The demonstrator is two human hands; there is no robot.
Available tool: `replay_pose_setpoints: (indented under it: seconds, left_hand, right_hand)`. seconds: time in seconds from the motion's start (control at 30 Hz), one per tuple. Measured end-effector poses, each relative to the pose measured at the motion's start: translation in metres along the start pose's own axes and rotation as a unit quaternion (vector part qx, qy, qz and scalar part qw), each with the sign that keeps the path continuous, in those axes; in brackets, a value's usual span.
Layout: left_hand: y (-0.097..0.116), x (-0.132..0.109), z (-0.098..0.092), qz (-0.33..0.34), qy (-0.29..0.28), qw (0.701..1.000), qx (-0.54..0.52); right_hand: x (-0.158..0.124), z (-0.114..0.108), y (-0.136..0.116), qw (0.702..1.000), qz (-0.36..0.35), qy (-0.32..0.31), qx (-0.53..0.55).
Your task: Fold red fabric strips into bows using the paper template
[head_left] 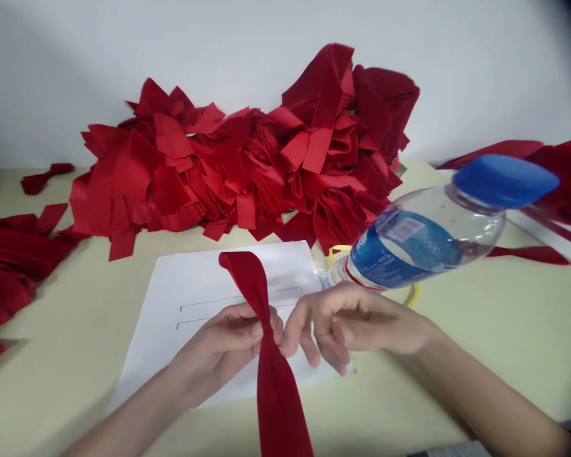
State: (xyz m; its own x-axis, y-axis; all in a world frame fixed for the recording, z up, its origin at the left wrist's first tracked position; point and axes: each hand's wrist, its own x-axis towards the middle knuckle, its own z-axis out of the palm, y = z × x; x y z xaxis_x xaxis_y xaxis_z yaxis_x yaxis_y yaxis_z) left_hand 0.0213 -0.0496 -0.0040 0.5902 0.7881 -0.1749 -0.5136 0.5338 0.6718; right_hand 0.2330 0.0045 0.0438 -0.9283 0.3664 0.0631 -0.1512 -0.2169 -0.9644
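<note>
A strip of red velvet ribbon [282, 400] stands upright in front of me, gathered narrow at its middle and wider above and below. My left hand [231, 339] pinches it at that narrow part between thumb and fingers. Just to the right, my right hand [342, 320] has its fingers apart and bent downward, with the index fingertip close beside the gathered part; whether it touches cannot be made out. Under both hands lies a white sheet of paper [166, 279] with thin drawn lines.
Behind the paper rises a large heap of red ribbon pieces [238, 165]. A water bottle [404, 244] with a blue cap stands at the right, near a yellow band [413, 295]. More red ribbon [14, 260] lies at the left, and another pile [561, 178] at the far right.
</note>
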Motion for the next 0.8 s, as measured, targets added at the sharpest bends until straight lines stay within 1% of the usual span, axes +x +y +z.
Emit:
replay_pose_setpoints:
  seconds: [0.03, 0.07, 0.17, 0.23, 0.3, 0.37, 0.43, 0.53, 0.63, 0.73, 0.8]
  left_hand:
    - [0.0, 0.0, 0.002, 0.007, 0.002, 1.0, -0.005]
    - [0.0, 0.0, 0.004, 0.017, 0.007, 1.0, -0.013]
    - [-0.003, -0.002, 0.01, 0.044, 0.016, 0.997, -0.066]
    - [-0.006, -0.004, 0.013, 0.038, -0.003, 0.994, -0.101]
    - [-0.01, -0.004, 0.014, 0.022, -0.023, 0.993, -0.112]
    - [-0.012, -0.003, 0.013, -0.005, -0.029, 0.995, -0.099]
    - [-0.012, -0.002, 0.012, -0.035, -0.029, 0.996, -0.08]
    - [-0.008, -0.001, 0.009, -0.075, -0.053, 0.994, -0.057]
    - [-0.002, -0.002, 0.008, -0.1, -0.077, 0.991, -0.047]
    - [0.001, -0.004, 0.007, -0.115, -0.085, 0.988, -0.05]
    - [0.002, -0.006, 0.007, -0.129, -0.088, 0.987, -0.043]
  right_hand:
    - [0.001, 0.0, 0.003, 1.0, 0.0, -0.002, 0.005]
    - [0.003, 0.0, 0.006, 1.0, 0.002, 0.01, -0.002]
    - [0.007, 0.0, 0.015, 0.996, 0.008, 0.08, -0.026]
    - [0.009, 0.001, 0.018, 0.992, 0.015, 0.123, -0.008]
    - [0.01, 0.002, 0.019, 0.989, 0.03, 0.146, 0.0]
    - [0.01, 0.005, 0.016, 0.987, 0.05, 0.151, -0.028]
    - [0.009, 0.007, 0.012, 0.983, 0.073, 0.148, -0.078]
    - [0.008, 0.009, 0.007, 0.977, 0.101, 0.135, -0.133]
    - [0.007, 0.007, 0.007, 0.978, 0.111, 0.137, -0.115]
    - [0.007, 0.006, 0.009, 0.978, 0.111, 0.153, -0.091]
    - [0.008, 0.007, 0.01, 0.976, 0.116, 0.159, -0.095]
